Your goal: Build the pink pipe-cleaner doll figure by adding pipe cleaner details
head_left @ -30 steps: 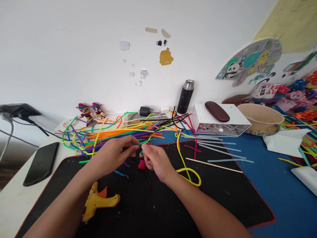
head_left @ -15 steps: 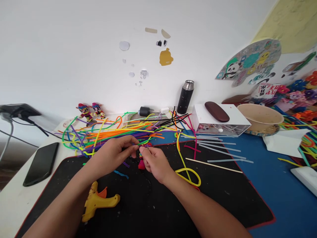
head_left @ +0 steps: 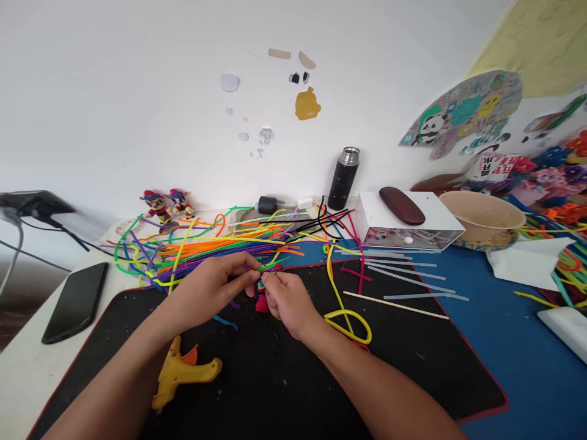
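Observation:
A small pipe-cleaner figure point(head_left: 262, 304) with a crimson lower part and bits of blue and yellow is mostly hidden by my fingers above the black mat. My right hand point(head_left: 288, 299) is closed around it, thumb on top. The fingertips of my left hand point(head_left: 224, 278) are pinched together right beside my right thumb; what they grip is too small to make out. Just beyond the fingertips a green pipe cleaner point(head_left: 277, 263) sticks out to the right; I cannot tell whether it is held. A yellow glue gun point(head_left: 183, 374) lies near my left forearm.
Behind my hands spreads a pile of coloured pipe cleaners point(head_left: 229, 241). Two finished figures point(head_left: 158, 206) stand by the wall. Clear glue sticks point(head_left: 413, 278) and a wooden stick point(head_left: 397, 305) lie right, before a white box point(head_left: 413, 220) and black flask point(head_left: 343, 178). A phone point(head_left: 76, 302) lies left.
My left fingertips have shifted slightly right, closer to my right thumb. More of the green pipe cleaner shows beyond them. My right hand stays nearly still around the figure.

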### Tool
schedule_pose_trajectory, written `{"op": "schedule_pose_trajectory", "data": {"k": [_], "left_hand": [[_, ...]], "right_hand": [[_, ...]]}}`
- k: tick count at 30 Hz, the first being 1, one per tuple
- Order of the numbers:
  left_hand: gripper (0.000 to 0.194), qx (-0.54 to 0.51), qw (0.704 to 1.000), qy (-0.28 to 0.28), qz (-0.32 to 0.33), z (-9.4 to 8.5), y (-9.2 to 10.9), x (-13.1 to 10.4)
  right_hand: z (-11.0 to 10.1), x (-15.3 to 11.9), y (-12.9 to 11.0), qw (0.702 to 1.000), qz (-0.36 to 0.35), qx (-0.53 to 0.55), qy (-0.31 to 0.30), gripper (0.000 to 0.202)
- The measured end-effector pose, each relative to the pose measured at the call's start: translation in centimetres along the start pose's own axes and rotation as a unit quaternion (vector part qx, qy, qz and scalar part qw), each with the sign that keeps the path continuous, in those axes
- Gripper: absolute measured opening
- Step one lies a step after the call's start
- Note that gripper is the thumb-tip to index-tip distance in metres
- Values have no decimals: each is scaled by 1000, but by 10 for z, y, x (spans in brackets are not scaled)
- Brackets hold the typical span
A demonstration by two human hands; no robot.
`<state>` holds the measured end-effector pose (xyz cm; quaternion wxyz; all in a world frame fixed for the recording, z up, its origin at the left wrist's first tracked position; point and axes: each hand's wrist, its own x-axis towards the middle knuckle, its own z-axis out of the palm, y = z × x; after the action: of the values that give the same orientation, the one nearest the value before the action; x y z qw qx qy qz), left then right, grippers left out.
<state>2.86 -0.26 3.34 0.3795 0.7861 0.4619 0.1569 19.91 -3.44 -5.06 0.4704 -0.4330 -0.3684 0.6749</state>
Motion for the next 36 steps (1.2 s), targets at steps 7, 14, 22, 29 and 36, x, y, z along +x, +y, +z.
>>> {"op": "schedule_pose_trajectory", "data": {"k": [7,14,22,29,36], "left_hand": [[34,-49,999,-18,-4,1,-3,0],[33,-101,994,-29,-19,0,3,1],[41,-156,983,-74,-67,-2,3,-2],[47,-184,976,-89,-77,-1,-2,1],[46,-183,978,-67,-74,0,-1,2]], "right_hand": [[4,-3,-5,1000,14,19,-6,50],[4,-3,-5,1000,17,24,5,48],[3,-4,-9,1000,7,29,4,42],[1,-3,-4,999,-32,-34,9,40],[0,-1,0,998,-44,-47,15,43]]}}
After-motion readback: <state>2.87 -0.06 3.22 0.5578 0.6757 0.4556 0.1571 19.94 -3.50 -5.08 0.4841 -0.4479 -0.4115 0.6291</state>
